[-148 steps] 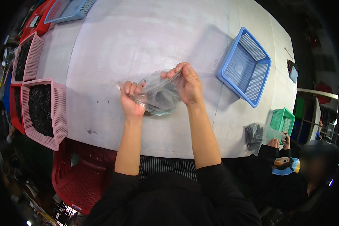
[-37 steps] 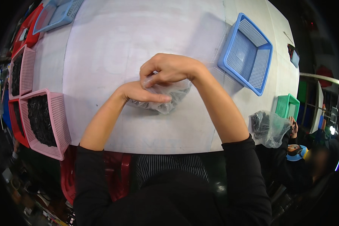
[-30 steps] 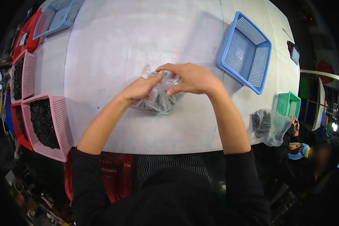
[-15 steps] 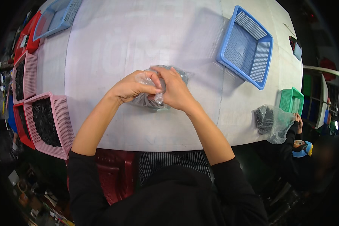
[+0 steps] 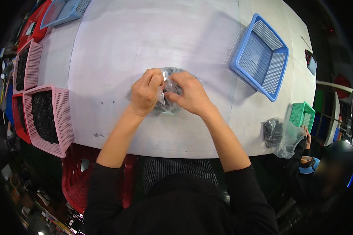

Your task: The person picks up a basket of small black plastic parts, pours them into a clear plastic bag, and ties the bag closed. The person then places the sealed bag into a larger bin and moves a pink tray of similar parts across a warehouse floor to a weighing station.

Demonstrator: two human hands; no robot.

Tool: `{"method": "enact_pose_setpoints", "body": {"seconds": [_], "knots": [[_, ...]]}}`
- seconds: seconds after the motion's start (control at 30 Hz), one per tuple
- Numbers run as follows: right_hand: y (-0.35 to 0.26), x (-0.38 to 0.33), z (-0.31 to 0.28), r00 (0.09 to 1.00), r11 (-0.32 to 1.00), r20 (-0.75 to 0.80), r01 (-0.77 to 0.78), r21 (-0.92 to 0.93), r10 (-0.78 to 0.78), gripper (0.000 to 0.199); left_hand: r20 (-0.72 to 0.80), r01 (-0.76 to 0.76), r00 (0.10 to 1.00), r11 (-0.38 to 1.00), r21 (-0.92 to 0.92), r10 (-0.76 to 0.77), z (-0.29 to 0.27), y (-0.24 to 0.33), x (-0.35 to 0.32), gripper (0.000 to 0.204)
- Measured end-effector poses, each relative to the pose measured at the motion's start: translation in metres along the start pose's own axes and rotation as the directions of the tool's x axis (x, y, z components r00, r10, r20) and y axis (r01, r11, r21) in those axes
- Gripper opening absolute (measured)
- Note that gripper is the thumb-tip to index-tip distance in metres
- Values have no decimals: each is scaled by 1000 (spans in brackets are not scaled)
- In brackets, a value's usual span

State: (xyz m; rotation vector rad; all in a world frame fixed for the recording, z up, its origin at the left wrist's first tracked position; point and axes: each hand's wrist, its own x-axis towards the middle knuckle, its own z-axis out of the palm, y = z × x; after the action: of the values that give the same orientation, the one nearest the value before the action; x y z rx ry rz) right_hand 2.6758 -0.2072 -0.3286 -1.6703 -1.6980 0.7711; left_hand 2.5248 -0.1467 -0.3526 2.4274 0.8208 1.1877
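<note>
A clear plastic bag (image 5: 169, 102) filled with small dark parts lies on the white table (image 5: 145, 43) in front of me. My left hand (image 5: 145, 92) pinches the bag's top from the left. My right hand (image 5: 188, 94) grips the same top from the right. Both hands meet over the bag and hide most of it.
A blue basket (image 5: 261, 55) sits at the right of the table. Pink baskets (image 5: 47, 115) with dark parts stand at the left edge, a red crate (image 5: 76, 176) below them. Another person's hand (image 5: 306, 135) holds a bag of dark parts (image 5: 280, 135) by a green basket (image 5: 302, 115).
Over the last seconds my hands went from holding the bag spread out to closing together over its top. In the last half second they shifted only slightly.
</note>
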Motion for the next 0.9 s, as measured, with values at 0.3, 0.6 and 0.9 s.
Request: {"method": "enact_pose_setpoints", "body": {"seconds": [0.3,0.6,0.9], "knots": [[12,4,-12,975,912,186,-185,367,123,32,-281,169,941,982,-87,-187,15,17,-20,24],[17,9,-7,928,813,262,-361,457,265,31,-480,297,777,909,-291,-407,46,29,-13,19],[-8,32,-11,935,834,216,-348,429,280,25,38,386,911,881,273,-411,-24,54,-6,23]]}}
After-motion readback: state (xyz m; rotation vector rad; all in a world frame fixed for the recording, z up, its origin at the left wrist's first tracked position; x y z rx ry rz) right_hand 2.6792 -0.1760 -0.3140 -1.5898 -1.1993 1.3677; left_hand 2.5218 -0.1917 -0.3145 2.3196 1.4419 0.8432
